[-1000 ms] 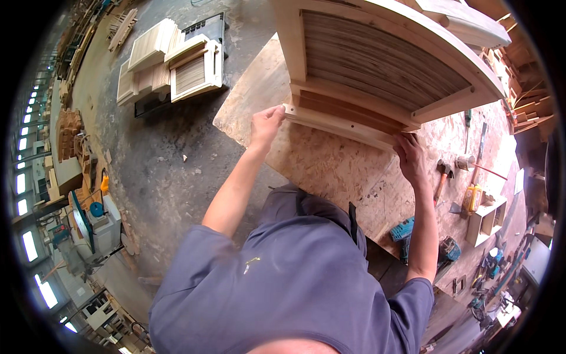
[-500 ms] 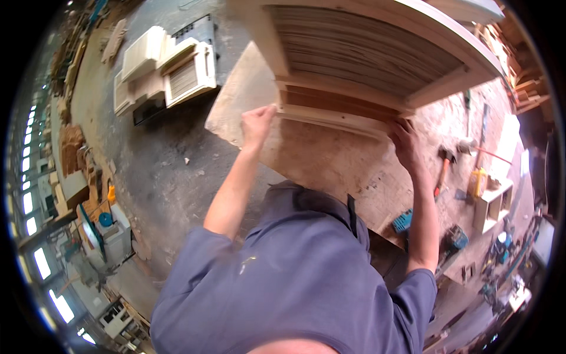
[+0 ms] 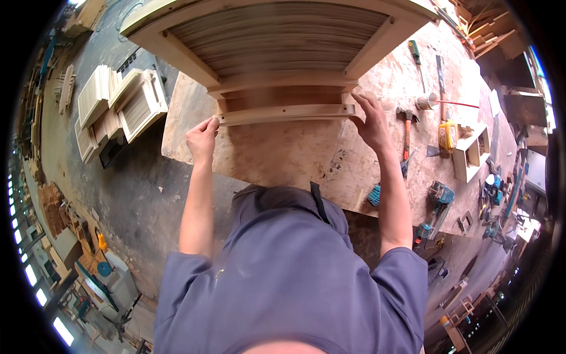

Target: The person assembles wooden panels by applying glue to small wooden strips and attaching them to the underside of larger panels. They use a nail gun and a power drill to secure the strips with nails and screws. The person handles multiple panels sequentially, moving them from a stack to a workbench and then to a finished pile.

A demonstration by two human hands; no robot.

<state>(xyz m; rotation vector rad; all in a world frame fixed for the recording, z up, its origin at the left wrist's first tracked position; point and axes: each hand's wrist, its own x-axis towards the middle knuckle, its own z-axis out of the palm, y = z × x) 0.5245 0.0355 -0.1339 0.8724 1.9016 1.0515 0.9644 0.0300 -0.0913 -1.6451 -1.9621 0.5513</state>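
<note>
A pale wooden cabinet (image 3: 277,78) with a grained panel (image 3: 271,44) in its frame rises from the workbench ahead of me. Across its near lower side runs a narrow wooden rail (image 3: 284,112) with small dark holes along it. My left hand (image 3: 201,139) pinches the rail's left end between thumb and fingers. At the other end my right hand (image 3: 374,127) has its thumb and fingers around the rail's tip, fingers fairly straight. Whether the rail is fixed to the cabinet, I cannot tell.
On the workbench (image 3: 283,153), to the right, lie a hammer (image 3: 407,121), a screwdriver (image 3: 415,54), a yellow bottle (image 3: 448,135), a small wooden box (image 3: 467,159) and a teal power drill (image 3: 440,193). Stacked wooden panels (image 3: 97,97) stand at the left.
The cabinet has shifted left in view and now faces me more squarely. Both hands have moved left with it, and the right hand's fingers are straighter.
</note>
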